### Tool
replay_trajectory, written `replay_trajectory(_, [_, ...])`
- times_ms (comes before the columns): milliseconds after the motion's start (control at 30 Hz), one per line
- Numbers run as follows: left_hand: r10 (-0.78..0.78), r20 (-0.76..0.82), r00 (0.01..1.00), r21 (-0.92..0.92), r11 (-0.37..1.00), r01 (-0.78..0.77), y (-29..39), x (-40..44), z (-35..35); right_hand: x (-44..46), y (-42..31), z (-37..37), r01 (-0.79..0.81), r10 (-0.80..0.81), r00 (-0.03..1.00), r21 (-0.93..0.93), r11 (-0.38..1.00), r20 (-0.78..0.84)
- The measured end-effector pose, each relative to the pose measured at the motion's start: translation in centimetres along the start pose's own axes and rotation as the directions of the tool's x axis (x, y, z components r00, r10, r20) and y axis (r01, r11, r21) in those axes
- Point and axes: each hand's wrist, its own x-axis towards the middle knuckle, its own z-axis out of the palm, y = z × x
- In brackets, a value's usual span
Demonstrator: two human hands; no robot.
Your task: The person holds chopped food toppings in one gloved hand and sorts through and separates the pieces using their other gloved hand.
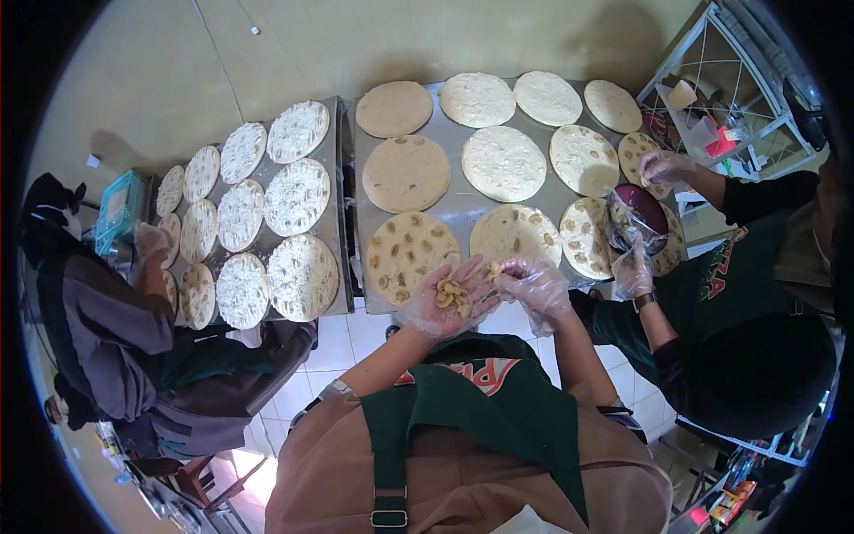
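Observation:
My left hand [438, 307], in a clear plastic glove, is palm up and cups a small heap of pale yellow slices [452, 298] that look like mushroom. Beside it, my gloved right hand [536, 292] pinches one such slice [495, 268] between thumb and fingertips. Behind my left hand lies a round pizza base [391, 254] dotted with slices. Another base [507, 233] lies just beyond my right hand, with a few slices on it; my hands and a shadow partly cover it.
Several more pizza bases, some spread white [503, 164], lie on two metal tables [449, 198]. At right a co-worker's gloved hand [633, 270] holds a dark red bowl [642, 214]; their other hand [665, 167] touches a base. Another person [116, 329] works at left. A white rack [745, 76] stands back right.

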Motion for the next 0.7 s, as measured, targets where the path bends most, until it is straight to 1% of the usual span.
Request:
replay_trajectory(33, [-0.041,0.008,0.999,0.004,0.999,0.041,0.1,0.1,-0.4,0.1,0.7,-0.2,0.055,-0.056,0.998,-0.083,0.995,-0.018])
replay_trajectory(67, [-0.043,0.007,0.999,0.004,0.999,0.043,0.1,0.3,-0.9,0.2,1.2,-0.4,0.107,-0.114,0.993,-0.166,0.980,-0.030])
replay_trajectory(100, [-0.076,-0.026,0.997,0.029,0.997,0.077,0.1,0.6,-1.2,0.1,1.1,-0.5,0.107,-0.114,0.993,-0.166,0.980,-0.031])
replay_trajectory(133, [-0.108,-0.059,0.992,0.053,0.992,0.111,0.1,0.7,-1.6,-0.2,0.7,-0.6,0.326,-0.351,0.934,-0.568,0.756,0.069])
replay_trajectory(167, [-0.109,-0.060,0.992,0.054,0.992,0.112,0.1,0.8,-1.9,-0.4,0.4,-0.6,0.459,-0.499,0.827,-0.822,0.336,0.257])
replay_trajectory(200, [-0.119,-0.041,0.992,0.033,0.992,0.120,0.0,0.9,-2.0,-0.6,0.2,-0.6,0.457,-0.499,0.828,-0.823,0.337,0.255])
replay_trajectory(267, [-0.134,-0.022,0.991,0.010,0.991,0.134,-0.1,1.0,-2.2,-0.7,-0.1,-0.7,0.478,-0.497,0.837,-0.749,0.459,0.230])
replay_trajectory(300, [-0.097,-0.039,0.995,-0.023,0.995,0.096,0.0,0.9,-2.2,-0.8,-0.1,-1.0,0.472,-0.495,0.840,-0.752,0.460,0.225])
replay_trajectory(333, [-0.061,-0.058,0.996,-0.055,0.997,0.058,0.0,0.9,-2.3,-0.7,-0.1,-1.6,0.349,-0.399,0.915,-0.598,0.722,0.052])
replay_trajectory(367, [-0.069,-0.059,0.996,-0.058,0.996,0.065,0.2,0.7,-2.3,-0.7,0.0,-2.2,0.199,-0.248,0.965,-0.372,0.907,-0.089])
replay_trajectory(400, [-0.025,-0.070,0.997,-0.009,1.000,0.025,0.4,0.3,-2.0,-0.3,0.2,-2.9,0.193,-0.244,0.965,-0.372,0.908,-0.095])
replay_trajectory(433, [0.020,-0.079,0.997,0.043,0.999,-0.017,0.7,-0.1,-1.9,0.6,0.8,-3.7,0.107,-0.195,0.961,-0.388,0.915,-0.196])
replay_trajectory(467, [0.015,-0.079,0.997,0.043,0.999,-0.012,1.0,-0.4,-2.0,1.4,1.7,-4.5,0.021,-0.148,0.944,-0.395,0.919,-0.295])
replay_trajectory(500, [0.041,-0.089,0.995,0.027,0.999,-0.039,1.3,-0.8,-2.3,2.4,3.5,-5.4,-0.018,-0.146,0.929,-0.438,0.899,-0.339])
replay_trajectory(533, [0.068,-0.097,0.993,0.013,0.998,-0.067,1.5,-1.0,-2.5,2.8,4.1,-5.4,-0.017,-0.150,0.928,-0.439,0.898,-0.341])
replay_trajectory(567, [0.068,-0.095,0.993,0.013,0.998,-0.067,1.7,-1.2,-2.7,3.1,4.7,-5.3,-0.098,-0.130,0.942,-0.623,0.776,-0.309])
replay_trajectory(600, [0.101,-0.115,0.988,0.019,0.995,-0.099,1.9,-1.4,-2.9,3.4,5.6,-5.1,-0.164,-0.101,0.954,-0.774,0.611,-0.281])
replay_trajectory(633, [0.134,-0.135,0.982,0.026,0.991,-0.132,2.0,-1.6,-3.0,5.0,9.3,-5.6,-0.078,-0.124,0.962,-0.676,0.732,-0.245])
replay_trajectory(667, [0.137,-0.136,0.981,0.027,0.991,-0.135,2.1,-1.8,-3.1,5.0,9.4,-5.1,-0.076,-0.124,0.962,-0.676,0.733,-0.242])
replay_trajectory(700, [0.152,-0.147,0.977,0.033,0.988,-0.149,2.2,-1.9,-3.2,5.1,9.3,-4.3,-0.058,-0.158,0.969,-0.799,0.598,-0.189])
